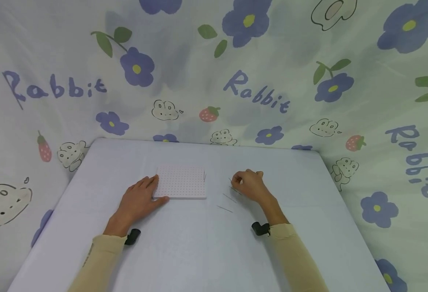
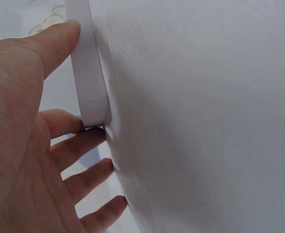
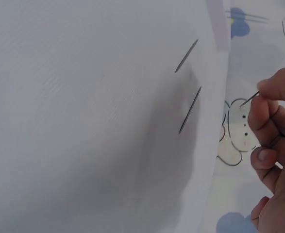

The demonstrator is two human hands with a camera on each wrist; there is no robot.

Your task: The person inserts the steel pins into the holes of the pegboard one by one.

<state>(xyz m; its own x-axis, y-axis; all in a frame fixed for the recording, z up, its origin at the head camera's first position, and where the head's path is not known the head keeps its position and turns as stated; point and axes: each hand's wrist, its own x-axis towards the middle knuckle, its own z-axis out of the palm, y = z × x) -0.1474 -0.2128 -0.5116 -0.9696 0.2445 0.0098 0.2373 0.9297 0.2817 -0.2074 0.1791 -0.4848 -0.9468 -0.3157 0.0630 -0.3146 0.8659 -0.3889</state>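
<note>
A white pegboard (image 1: 180,182) with rows of small holes lies flat on the table. My left hand (image 1: 139,200) rests at its near left corner, fingers straight along the left side and thumb against the front edge; the left wrist view shows the thumb on the side face of the board (image 2: 91,73). Between thumb and index finger, my right hand (image 1: 251,185) pinches a thin metal pin (image 3: 249,99), right of the board and above the table. Thin dark pins (image 1: 204,177) stand at the board's right edge.
More metal pins lie loose on the white table (image 1: 184,247) below the right hand, among them a near one (image 1: 224,209) and another (image 1: 230,198). A printed cloth (image 1: 199,73) with flowers and rabbits hangs behind the table and at both sides.
</note>
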